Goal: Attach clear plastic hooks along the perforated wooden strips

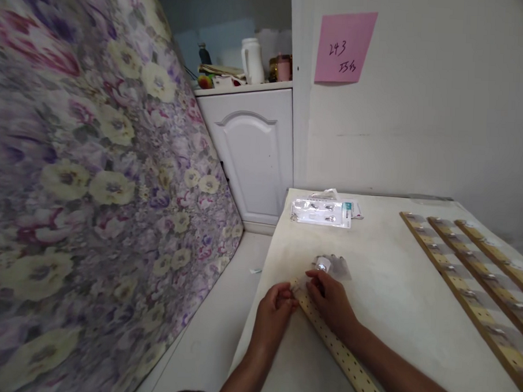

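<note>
A long wooden strip with rows of small holes [345, 358] lies diagonally on the white table [392, 271]. My left hand [276, 312] pinches the strip's far end from the left, fingers curled. My right hand [332, 303] rests on the same end from the right, its fingertips closed on the strip beside a small clear adhesive hook [325, 263] lying just beyond. Whether the right fingers also hold a small part is hidden.
A blister pack of hooks [324, 212] lies at the table's far left edge. Three wooden strips fitted with hooks [470, 268] lie at the right. A floral mattress [93, 183] leans at the left. Behind are a white cabinet [250, 155] and a pink note [345, 46].
</note>
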`<state>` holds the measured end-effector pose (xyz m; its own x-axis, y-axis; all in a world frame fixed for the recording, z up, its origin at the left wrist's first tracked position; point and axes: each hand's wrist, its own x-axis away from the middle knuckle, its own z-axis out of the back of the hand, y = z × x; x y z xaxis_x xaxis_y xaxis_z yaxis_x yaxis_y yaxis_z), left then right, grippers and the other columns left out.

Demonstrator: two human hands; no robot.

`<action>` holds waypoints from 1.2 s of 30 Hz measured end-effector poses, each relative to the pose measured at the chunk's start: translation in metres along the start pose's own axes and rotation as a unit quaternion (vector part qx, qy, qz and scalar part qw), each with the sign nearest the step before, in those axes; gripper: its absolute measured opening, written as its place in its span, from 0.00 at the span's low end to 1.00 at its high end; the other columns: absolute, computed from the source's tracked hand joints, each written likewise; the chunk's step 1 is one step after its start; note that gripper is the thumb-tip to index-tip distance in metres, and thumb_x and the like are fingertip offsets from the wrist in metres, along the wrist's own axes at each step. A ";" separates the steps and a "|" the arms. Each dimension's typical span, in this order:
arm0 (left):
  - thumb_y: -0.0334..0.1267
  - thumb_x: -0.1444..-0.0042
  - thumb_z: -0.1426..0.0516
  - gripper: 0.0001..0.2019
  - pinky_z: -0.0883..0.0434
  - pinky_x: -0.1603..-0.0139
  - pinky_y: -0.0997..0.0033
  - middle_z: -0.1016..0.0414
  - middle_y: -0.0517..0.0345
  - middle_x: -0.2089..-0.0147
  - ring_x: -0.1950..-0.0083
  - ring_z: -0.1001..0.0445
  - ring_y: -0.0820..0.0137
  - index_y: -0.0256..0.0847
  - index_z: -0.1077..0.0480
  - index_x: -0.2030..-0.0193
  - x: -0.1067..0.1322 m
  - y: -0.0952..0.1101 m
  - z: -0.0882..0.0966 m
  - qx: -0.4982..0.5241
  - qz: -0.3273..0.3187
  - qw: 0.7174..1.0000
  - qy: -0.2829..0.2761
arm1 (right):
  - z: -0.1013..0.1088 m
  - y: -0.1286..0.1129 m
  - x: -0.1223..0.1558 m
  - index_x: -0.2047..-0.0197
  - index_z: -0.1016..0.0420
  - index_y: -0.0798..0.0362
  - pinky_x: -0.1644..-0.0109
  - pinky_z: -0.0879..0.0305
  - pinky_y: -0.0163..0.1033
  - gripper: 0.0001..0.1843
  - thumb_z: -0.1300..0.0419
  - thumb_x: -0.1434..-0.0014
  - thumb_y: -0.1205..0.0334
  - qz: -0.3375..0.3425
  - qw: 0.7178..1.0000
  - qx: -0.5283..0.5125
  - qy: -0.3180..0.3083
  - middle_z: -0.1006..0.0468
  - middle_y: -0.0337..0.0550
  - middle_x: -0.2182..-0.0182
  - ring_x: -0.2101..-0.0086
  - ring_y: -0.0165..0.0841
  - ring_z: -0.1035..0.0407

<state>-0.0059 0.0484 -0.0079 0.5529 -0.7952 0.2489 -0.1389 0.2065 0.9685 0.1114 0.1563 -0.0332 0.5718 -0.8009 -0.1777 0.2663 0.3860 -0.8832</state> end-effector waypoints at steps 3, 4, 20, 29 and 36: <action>0.33 0.53 0.43 0.17 0.30 0.57 0.69 0.28 0.55 0.60 0.60 0.25 0.68 0.36 0.31 0.54 0.000 -0.003 0.001 -0.030 -0.008 1.000 0.006 | -0.002 0.004 0.000 0.55 0.29 0.56 0.65 0.35 0.40 0.13 0.47 0.42 0.61 0.010 1.000 0.014 -0.008 0.26 0.42 0.73 0.72 0.34 0.32; 0.33 0.54 0.43 0.18 0.30 0.57 0.69 0.28 0.55 0.61 0.61 0.26 0.69 0.36 0.31 0.54 -0.001 -0.004 0.002 -0.045 -0.013 0.999 0.013 | -0.002 0.005 0.000 0.55 0.29 0.56 0.65 0.35 0.40 0.13 0.47 0.42 0.61 0.010 1.000 0.017 -0.011 0.26 0.42 0.72 0.72 0.34 0.32; 0.33 0.56 0.42 0.18 0.33 0.74 0.76 0.32 0.67 0.73 0.75 0.30 0.75 0.38 0.35 0.55 -0.015 -0.018 -0.001 -0.037 -0.022 0.999 0.025 | 0.001 0.009 0.004 0.54 0.31 0.54 0.65 0.34 0.39 0.13 0.47 0.44 0.66 0.041 0.999 0.002 -0.015 0.26 0.42 0.69 0.72 0.32 0.32; 0.35 0.57 0.41 0.16 0.33 0.78 0.77 0.32 0.66 0.73 0.76 0.28 0.74 0.38 0.34 0.58 -0.014 -0.010 -0.004 -0.028 0.010 0.999 0.033 | 0.000 0.008 0.002 0.59 0.30 0.55 0.66 0.35 0.39 0.10 0.47 0.44 0.66 0.053 0.998 0.025 -0.013 0.27 0.42 0.72 0.72 0.33 0.33; 0.35 0.56 0.41 0.15 0.33 0.78 0.77 0.31 0.66 0.72 0.75 0.27 0.74 0.39 0.34 0.59 -0.015 -0.010 -0.004 -0.022 0.010 0.999 0.034 | 0.000 0.008 0.002 0.58 0.30 0.55 0.65 0.35 0.39 0.10 0.47 0.44 0.66 0.058 0.997 0.042 -0.005 0.26 0.42 0.71 0.71 0.33 0.32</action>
<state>-0.0099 0.0604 -0.0211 0.6045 -0.7506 0.2666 -0.1150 0.2490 0.9617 0.1145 0.1578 -0.0406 0.6098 -0.7443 -0.2723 0.2618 0.5134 -0.8172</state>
